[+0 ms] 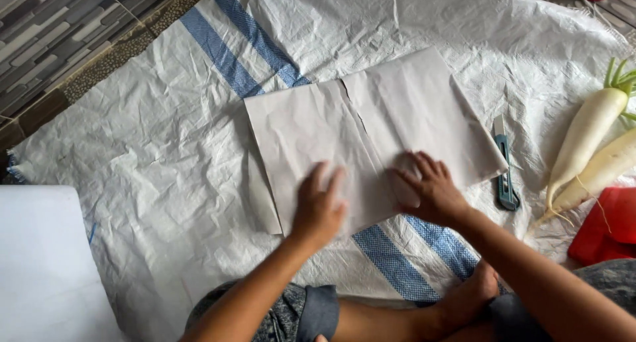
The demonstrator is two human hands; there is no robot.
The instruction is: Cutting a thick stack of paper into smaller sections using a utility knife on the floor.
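Evidently light and limp, the creased grey paper sheets (pixel 371 133) (torn midway) lie under both flat, open hands (pixel 319 209) (pixel 429 189), holding nothing; edges suit gripping.

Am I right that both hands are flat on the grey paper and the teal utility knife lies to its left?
Not quite. The head view shows both hands, left hand and right hand, flat on the grey paper, but the teal utility knife lies to its right.

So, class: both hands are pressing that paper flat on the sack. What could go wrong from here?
1. The paper sheet already has a tear at its top edge; the left hand and right hand might lengthen it.
2. The utility knife lies close to the right hand, so a sweep could hit it.
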